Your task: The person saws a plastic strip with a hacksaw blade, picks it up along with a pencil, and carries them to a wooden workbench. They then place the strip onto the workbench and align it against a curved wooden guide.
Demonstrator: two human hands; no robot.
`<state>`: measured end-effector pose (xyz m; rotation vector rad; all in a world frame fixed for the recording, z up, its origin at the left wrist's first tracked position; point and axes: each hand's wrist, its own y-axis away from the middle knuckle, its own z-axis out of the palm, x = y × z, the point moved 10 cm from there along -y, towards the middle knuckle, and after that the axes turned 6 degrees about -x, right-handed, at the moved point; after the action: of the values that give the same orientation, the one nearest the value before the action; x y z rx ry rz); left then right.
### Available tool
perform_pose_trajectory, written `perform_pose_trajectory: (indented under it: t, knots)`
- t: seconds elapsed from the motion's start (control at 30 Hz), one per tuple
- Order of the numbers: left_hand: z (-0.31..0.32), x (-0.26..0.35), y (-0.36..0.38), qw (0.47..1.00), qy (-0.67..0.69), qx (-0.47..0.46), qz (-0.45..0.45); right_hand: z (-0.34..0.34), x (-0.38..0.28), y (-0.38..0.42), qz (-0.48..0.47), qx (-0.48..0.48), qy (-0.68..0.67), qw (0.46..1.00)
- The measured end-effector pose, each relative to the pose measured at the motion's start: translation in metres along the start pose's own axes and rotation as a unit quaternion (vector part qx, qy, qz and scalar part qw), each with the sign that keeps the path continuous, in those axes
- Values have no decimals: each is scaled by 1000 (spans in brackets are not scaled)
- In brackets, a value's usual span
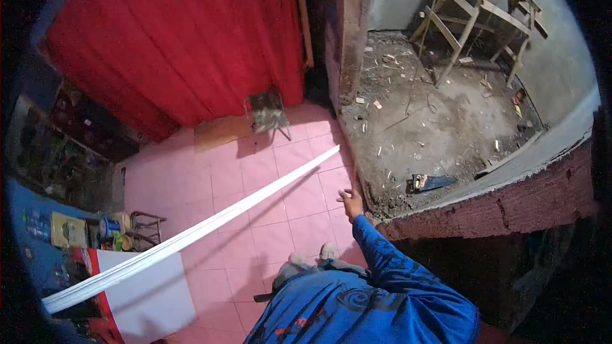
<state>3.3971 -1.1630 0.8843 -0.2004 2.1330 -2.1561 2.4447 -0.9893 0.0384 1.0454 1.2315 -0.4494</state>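
My right hand (351, 206) reaches forward at the edge of the pink tiled floor (299, 194), its fingers stretched out and apart. I see no object in it. Nearest to it is the raised edge of a rough concrete area. To its left, a long white strip of moulding (236, 209) slants across the view, passing over a white surface (150, 290) at the lower left, its far end short of the concrete edge. My left hand is out of view; the blue-sleeved right arm (395, 261) is the only one showing.
A handsaw (430, 182) lies on the rubble-strewn concrete floor (433, 127). Behind it stands a wooden trestle frame (478, 16). A small stool (268, 112) stands before a red curtain (185, 32). A low broken wall (503, 200) runs along the right. Chairs and containers (109, 226) crowd the left.
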Motion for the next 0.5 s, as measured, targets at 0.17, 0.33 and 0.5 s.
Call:
perform_pose_trajectory:
  t: [0.17,0.33,0.5]
  knots:
    - [-60,-56,-37,997,67,-41,-18,-13,18,21,25,1,-26,999]
    - [-33,-59,-84,978,180,-106,-10,-4,26,47,27,34,23,999]
    - [35,-29,-118,936,301,-181,-16,14,15,90,17,43,8,999]
